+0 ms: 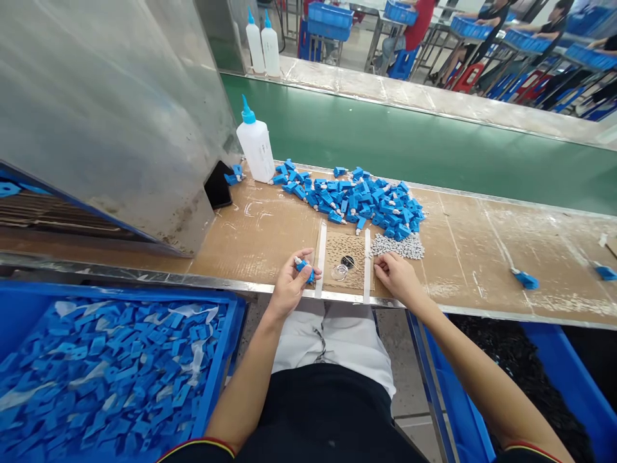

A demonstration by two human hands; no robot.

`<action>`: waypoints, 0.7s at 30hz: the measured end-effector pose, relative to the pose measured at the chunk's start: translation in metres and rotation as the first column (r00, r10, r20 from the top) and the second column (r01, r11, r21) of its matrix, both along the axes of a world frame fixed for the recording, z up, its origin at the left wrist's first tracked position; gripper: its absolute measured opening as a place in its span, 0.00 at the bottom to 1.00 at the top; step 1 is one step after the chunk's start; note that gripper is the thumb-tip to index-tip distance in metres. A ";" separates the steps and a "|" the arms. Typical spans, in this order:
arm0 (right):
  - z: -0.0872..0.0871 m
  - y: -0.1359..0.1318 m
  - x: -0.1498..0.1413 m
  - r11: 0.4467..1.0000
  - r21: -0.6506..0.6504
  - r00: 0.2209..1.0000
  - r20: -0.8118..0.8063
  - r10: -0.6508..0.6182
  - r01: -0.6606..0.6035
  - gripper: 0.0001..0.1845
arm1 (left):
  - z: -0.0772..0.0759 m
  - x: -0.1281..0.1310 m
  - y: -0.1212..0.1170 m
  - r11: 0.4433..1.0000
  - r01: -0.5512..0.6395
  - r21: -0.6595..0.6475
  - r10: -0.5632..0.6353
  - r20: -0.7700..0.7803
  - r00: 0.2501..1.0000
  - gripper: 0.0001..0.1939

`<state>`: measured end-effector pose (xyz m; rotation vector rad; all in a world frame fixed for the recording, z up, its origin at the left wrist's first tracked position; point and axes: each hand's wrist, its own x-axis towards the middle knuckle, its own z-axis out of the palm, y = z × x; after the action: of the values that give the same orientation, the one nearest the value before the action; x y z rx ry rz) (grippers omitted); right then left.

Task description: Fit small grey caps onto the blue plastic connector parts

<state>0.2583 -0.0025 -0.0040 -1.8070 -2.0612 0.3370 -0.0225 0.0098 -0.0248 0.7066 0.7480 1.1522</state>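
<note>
My left hand (289, 287) is closed around a small blue plastic part (304, 270) with a whitish tip, held just above the bench's front edge. At the lower left edge of a heap of tiny grey pieces (402, 245), my right hand (396, 275) has its fingers curled and pressed together; what they pinch, if anything, is hidden. Between the hands lies a taped cardboard square (332, 247) dotted with small holes or marks. On it sit a small black round piece (348, 262) and a clear round dish (339, 272). Behind is a large pile of blue plastic parts (369, 200).
A white squeeze bottle (257, 149) and a black phone-like slab (218, 185) stand left, beside a metal housing (120, 116). Beyond runs a green conveyor belt (409, 132). Blue bins flank me, one with blue parts (110, 379), one with black pieces (525, 379). People sit far off.
</note>
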 end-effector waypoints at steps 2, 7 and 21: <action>0.004 0.005 0.004 0.997 -0.057 0.999 0.015 0.050 -0.049 0.07 | 0.000 0.001 0.001 0.999 -0.032 -0.007 0.032 -0.008 0.999 0.26; 0.016 0.003 0.011 0.986 -0.072 0.989 -0.020 0.149 -0.150 0.13 | 0.004 0.001 0.001 0.999 -0.042 -0.031 0.042 -0.003 0.999 0.26; 0.015 -0.001 -0.007 0.982 -0.170 0.996 0.047 -0.077 0.084 0.06 | 0.007 0.001 0.000 0.999 -0.014 -0.039 0.013 -0.032 0.999 0.28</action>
<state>0.2509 -0.0038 0.0109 -2.0069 -2.0334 0.4718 -0.0218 0.0097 -0.0183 0.6897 0.8011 1.1377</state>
